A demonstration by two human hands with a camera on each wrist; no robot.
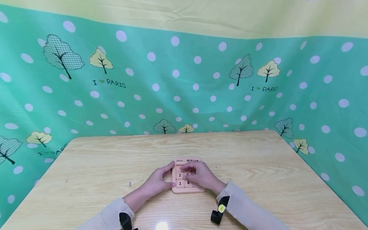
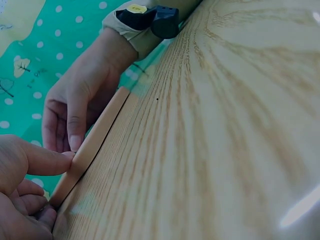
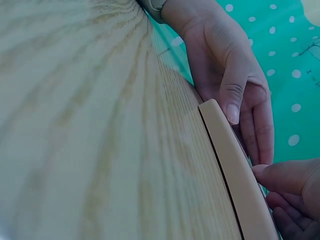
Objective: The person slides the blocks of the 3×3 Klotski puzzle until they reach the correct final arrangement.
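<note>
A pink number slide puzzle (image 1: pixel 188 190) lies flat on the table in the head view. Tiles marked 2 (image 1: pixel 179 175), 1 (image 1: pixel 180 183) and 4 (image 1: pixel 188 183) can be read; others are partly covered. My left hand (image 1: pixel 157 182) holds the puzzle's left side, thumb by the near corner and fingers by the far part. Over the tiles reaches my right hand (image 1: pixel 202 175), its thumb and index fingertip down at the upper left tiles. Both wrist views show the puzzle's edge (image 2: pixel 92 142) low and side-on, so the tile face is hidden there.
The light wooden table (image 1: pixel 115 159) extends around the puzzle on all sides. Behind it hangs a green dotted cloth (image 1: pixel 161 73) with printed trees. A black wrist camera (image 1: pixel 216 217) is strapped to the right sleeve, near the table's surface.
</note>
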